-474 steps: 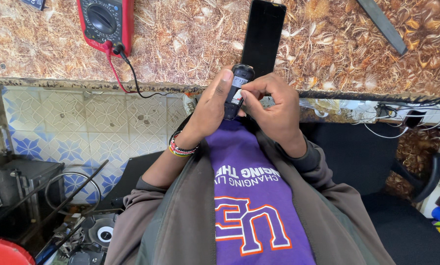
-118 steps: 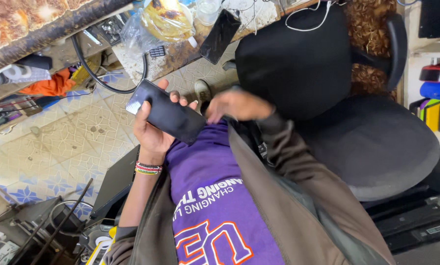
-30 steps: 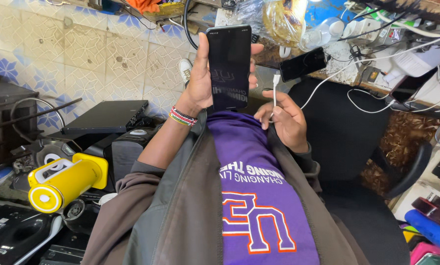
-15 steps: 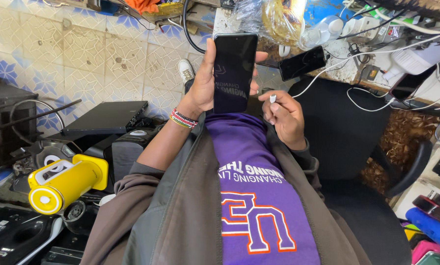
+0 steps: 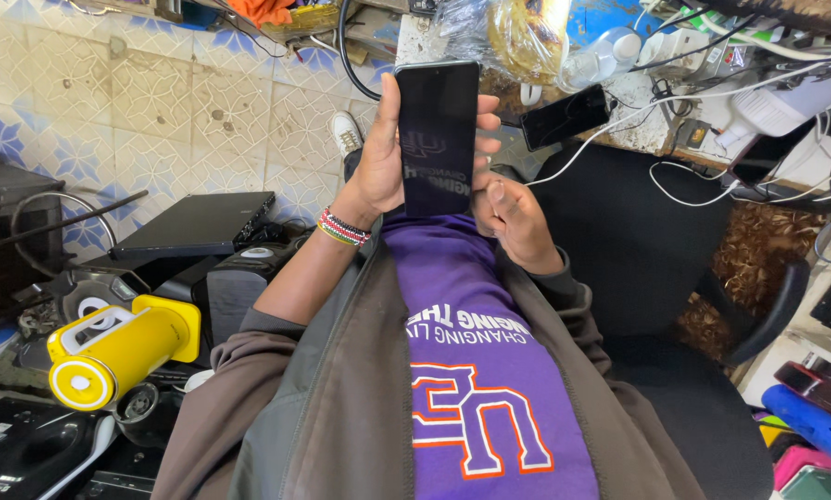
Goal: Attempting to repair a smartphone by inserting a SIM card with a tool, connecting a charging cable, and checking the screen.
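Fingers of the left hand clamp a dark phone upright; the right hand, fingers curled together, sits just below the phone's lower corner.

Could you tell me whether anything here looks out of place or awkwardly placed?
A second dark phone hangs tilted at the cluttered bench edge among loose white cables. The left hand holds the black phone; its screen is dark and looks uncracked.
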